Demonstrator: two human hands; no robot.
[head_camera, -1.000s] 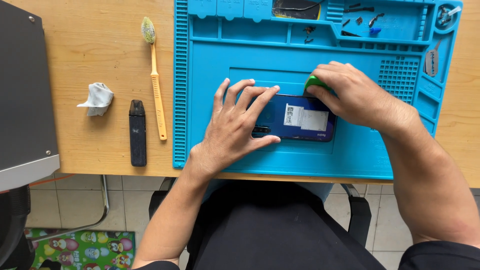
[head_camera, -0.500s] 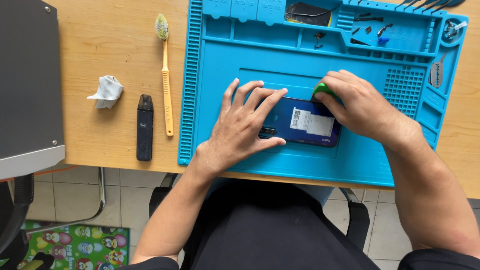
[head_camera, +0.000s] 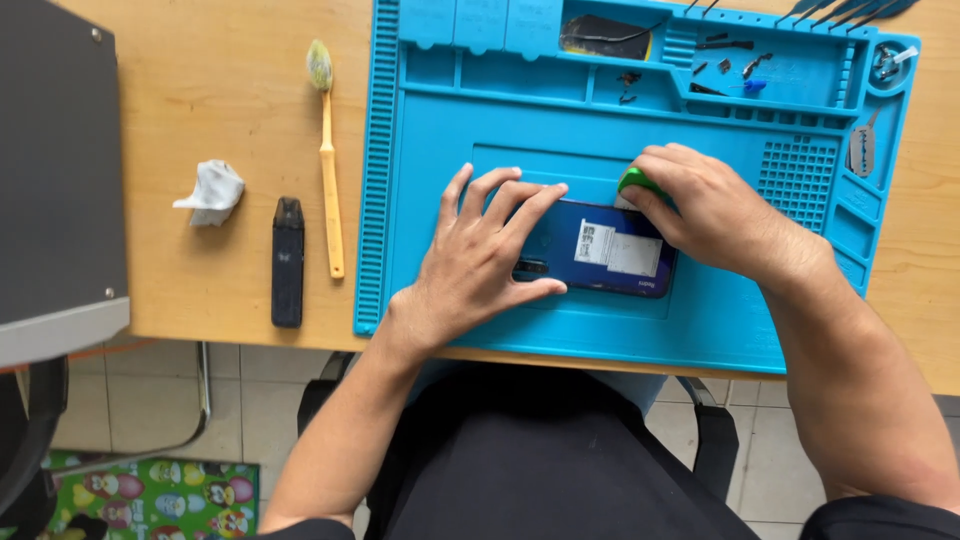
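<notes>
Two hands are busy on one phone (head_camera: 610, 250). The phone is dark blue and lies back side up in the middle of my blue mat (head_camera: 700, 320), which sits on the tabletop (head_camera: 220, 110). My left hand (head_camera: 480, 260) lies flat on the phone's left end with the fingers spread, pressing it down so it cannot slide. My right hand (head_camera: 710, 215) has its grip pinched shut on a small green tool (head_camera: 638, 182), and the tool touches the phone's top right corner. I think the back cover is on and looks whole, so the opening seems just begun, with most of the work left. Tiny screws and dark bits sit in the trays at the top of the mat. Off to the left lie a toothbrush (head_camera: 327, 150), a small black stick (head_camera: 287, 262) and a crumpled tissue (head_camera: 210, 193).
</notes>
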